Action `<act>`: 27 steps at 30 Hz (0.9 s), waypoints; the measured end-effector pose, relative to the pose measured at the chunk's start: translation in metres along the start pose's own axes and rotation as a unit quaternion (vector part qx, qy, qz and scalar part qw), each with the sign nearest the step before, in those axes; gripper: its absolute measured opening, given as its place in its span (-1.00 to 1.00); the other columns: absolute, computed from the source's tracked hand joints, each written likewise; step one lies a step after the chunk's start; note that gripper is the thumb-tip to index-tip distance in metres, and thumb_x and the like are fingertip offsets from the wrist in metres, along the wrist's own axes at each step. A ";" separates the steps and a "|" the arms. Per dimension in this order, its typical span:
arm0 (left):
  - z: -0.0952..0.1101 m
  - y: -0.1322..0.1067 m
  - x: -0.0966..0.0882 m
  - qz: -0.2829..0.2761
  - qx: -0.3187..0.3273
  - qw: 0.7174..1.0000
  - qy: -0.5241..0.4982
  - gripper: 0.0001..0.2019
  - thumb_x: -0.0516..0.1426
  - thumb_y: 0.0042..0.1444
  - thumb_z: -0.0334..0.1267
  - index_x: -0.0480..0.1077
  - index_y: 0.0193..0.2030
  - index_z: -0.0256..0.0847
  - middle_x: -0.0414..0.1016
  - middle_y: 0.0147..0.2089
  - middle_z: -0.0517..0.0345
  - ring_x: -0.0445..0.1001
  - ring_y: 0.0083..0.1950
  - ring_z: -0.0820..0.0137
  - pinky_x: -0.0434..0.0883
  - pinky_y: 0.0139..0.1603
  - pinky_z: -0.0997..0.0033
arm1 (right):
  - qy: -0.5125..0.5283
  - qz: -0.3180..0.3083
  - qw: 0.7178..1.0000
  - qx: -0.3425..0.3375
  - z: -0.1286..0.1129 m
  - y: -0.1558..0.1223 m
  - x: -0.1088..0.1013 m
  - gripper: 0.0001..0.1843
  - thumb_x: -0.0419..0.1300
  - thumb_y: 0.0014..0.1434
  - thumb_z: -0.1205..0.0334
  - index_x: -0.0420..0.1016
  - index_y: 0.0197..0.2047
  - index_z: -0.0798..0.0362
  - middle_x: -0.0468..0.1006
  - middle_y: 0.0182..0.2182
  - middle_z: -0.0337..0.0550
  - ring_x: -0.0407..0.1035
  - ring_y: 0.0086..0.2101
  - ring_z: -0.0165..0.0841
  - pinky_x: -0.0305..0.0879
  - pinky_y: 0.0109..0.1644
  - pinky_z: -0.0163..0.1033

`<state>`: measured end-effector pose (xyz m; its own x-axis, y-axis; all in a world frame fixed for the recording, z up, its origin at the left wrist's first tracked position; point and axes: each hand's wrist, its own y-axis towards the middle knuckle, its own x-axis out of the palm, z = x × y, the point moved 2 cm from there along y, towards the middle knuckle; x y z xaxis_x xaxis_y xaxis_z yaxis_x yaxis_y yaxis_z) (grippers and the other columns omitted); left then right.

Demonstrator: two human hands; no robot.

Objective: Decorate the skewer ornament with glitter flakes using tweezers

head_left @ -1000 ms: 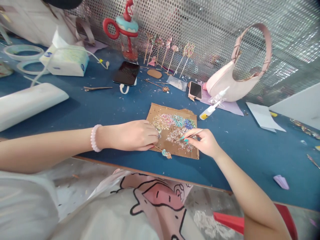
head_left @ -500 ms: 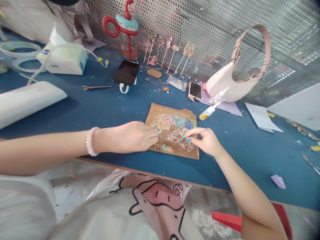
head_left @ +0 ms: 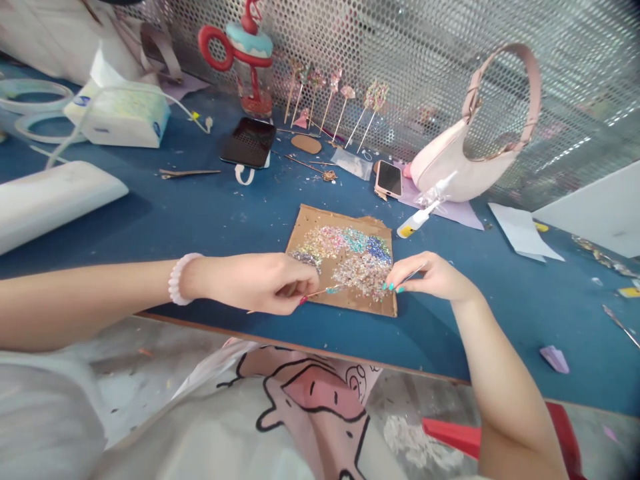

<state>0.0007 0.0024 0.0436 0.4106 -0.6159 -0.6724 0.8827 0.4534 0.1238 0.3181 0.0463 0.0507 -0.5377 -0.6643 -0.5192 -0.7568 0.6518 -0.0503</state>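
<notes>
My left hand (head_left: 277, 283), with a pale beaded bracelet at the wrist, is closed on a thin wooden stick (head_left: 315, 293). The stick slants over the front left part of a cardboard sheet (head_left: 313, 217), and its far tip carries small turquoise bits. Over the right edge of the sheet, my right hand (head_left: 433, 277) pinches slim metal tweezers (head_left: 415, 272), whose tips the fingers partly hide. Small glittering rhinestones (head_left: 363, 270) lie on the cardboard in heaps of pink, yellow, turquoise, blue and silver.
Behind the cardboard lie a dark phone (head_left: 249, 143), a smaller phone (head_left: 389, 179) and a glue bottle (head_left: 413, 223). Decorated sticks (head_left: 345, 100) stand along the perforated metal screen (head_left: 420, 40). A pink handbag (head_left: 445, 163) stands right, a tissue pack (head_left: 123, 113) left.
My left hand has turned and lowered slightly, bringing the stick's shaft into view. My right hand has drawn to the right with the tweezers, off the middle of the rhinestone heap.
</notes>
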 end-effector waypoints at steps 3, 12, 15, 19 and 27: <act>0.000 0.001 0.001 -0.040 -0.001 0.998 -0.050 -0.86 0.02 0.19 -0.44 0.35 -0.16 -0.21 0.32 -0.44 0.33 0.23 -0.48 0.58 0.21 -0.43 0.63 | 0.005 -0.023 1.000 0.014 0.003 0.000 -0.002 -0.90 0.42 0.11 0.18 0.72 -0.32 0.01 0.72 -0.35 -0.12 0.61 -0.32 -0.32 0.55 -0.20 -0.31; -0.014 0.001 0.002 -0.111 -0.041 0.979 -0.165 -0.69 0.06 0.21 -0.39 0.37 0.09 -0.25 0.43 -0.38 0.25 0.35 -0.50 0.57 0.28 -0.49 0.66 | 0.000 0.008 1.000 0.017 0.010 0.002 -0.002 -0.88 0.41 0.11 0.14 0.73 -0.31 -0.02 0.72 -0.32 -0.11 0.61 -0.29 -0.29 0.56 -0.13 -0.25; -0.017 0.001 0.003 -0.117 -0.033 0.978 -0.171 -0.58 0.07 0.20 -0.38 0.32 0.21 -0.27 0.44 -0.38 0.25 0.35 -0.50 0.56 0.28 -0.50 0.65 | 0.003 0.037 0.999 0.010 0.014 0.006 0.003 -0.87 0.42 0.09 0.12 0.73 -0.30 -0.04 0.72 -0.31 -0.13 0.62 -0.27 -0.27 0.56 -0.11 -0.23; -0.019 0.000 0.004 -0.129 -0.032 0.975 -0.176 -0.53 0.06 0.13 -0.43 0.33 0.21 -0.30 0.45 -0.34 0.21 0.34 -0.49 0.57 0.30 -0.49 0.64 | 0.002 0.085 0.996 0.006 0.018 0.012 0.010 -0.87 0.41 0.09 0.09 0.73 -0.33 -0.05 0.72 -0.29 -0.11 0.62 -0.25 -0.24 0.56 -0.11 -0.19; -0.018 0.001 0.001 -0.165 -0.079 0.959 -0.216 -0.66 0.07 0.21 -0.38 0.28 0.14 -0.24 0.46 -0.39 0.26 0.37 -0.47 0.53 0.28 -0.48 0.63 | -0.010 0.157 0.987 0.006 0.024 0.012 0.010 -0.91 0.42 0.07 0.11 0.73 -0.32 -0.11 0.72 -0.30 -0.15 0.59 -0.24 -0.24 0.51 -0.09 -0.16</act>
<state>-0.0019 0.0142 0.0295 0.2020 -0.9366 -0.2862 0.9491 0.2593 -0.1787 0.3122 0.0564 0.0247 -0.7382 -0.4209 -0.5271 -0.5486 0.8293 0.1061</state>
